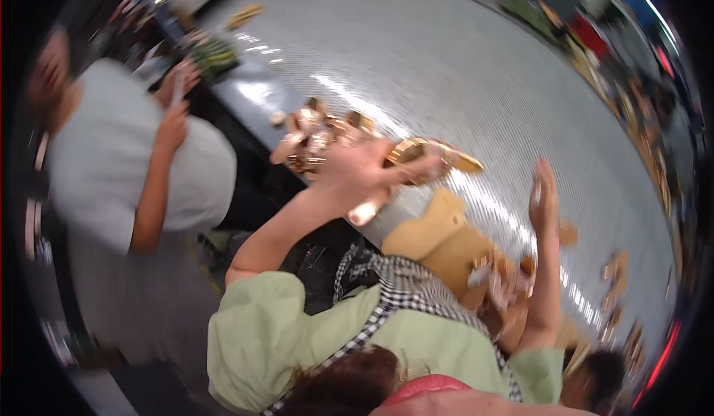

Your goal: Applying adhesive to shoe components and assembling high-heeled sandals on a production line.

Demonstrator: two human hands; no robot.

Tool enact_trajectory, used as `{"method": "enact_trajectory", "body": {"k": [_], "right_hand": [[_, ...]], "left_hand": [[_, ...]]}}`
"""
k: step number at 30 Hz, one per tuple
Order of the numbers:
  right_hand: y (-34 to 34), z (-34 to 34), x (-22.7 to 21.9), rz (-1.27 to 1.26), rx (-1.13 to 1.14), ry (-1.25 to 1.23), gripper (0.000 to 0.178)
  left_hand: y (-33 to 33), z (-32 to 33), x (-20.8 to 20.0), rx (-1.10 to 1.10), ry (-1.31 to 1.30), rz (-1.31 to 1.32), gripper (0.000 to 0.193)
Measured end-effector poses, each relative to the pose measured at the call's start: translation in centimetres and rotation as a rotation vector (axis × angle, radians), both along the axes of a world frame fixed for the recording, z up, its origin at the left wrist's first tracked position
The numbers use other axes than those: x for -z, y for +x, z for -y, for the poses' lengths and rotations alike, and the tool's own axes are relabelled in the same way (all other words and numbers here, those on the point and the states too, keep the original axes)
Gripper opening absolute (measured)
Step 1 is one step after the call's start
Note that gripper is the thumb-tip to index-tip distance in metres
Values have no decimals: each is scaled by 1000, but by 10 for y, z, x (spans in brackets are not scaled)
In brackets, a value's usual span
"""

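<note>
**Hands point(364, 167) standing apart over a worktop point(461, 66) of shiny pieces**

The left hand is reaching across the near edge of the grey worktop, its fingers lying against a round gold-coloured piece point(407, 152). Blur is hiding the grip, so I cannot tell whether that hand is clamped on the piece. Just beside it, toward the worktop's left end, a pile of shiny copper-coloured pieces point(309, 139) is lying near the same edge.

The right hand point(545, 196) is standing well apart from the left, fingers straight and clamped on nothing. Between the two, flat tan pieces point(425, 230) are lying along the near edge.

Farther left, a green bundle point(214, 57) is resting by the near edge. A co-worker in a pale grey shirt point(149, 155) is standing on that side, holding a small, blurred pale thing point(179, 86).
</note>
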State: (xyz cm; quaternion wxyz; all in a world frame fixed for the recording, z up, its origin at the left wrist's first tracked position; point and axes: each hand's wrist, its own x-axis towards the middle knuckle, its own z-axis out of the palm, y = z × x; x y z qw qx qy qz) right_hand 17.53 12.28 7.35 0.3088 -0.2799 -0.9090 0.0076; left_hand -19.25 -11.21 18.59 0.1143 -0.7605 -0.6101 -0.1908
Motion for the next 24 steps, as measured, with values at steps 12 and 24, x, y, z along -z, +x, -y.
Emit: {"method": "enact_trajectory", "body": {"k": [12, 24], "right_hand": [[42, 31, -143, -872, -313, -104, 69], [77, 60, -76, -1000, -350, -290, 36]], "left_hand": [[100, -81, 19, 344, 100, -80, 73], [172, -93, 21, 439, 7, -188, 53]]}}
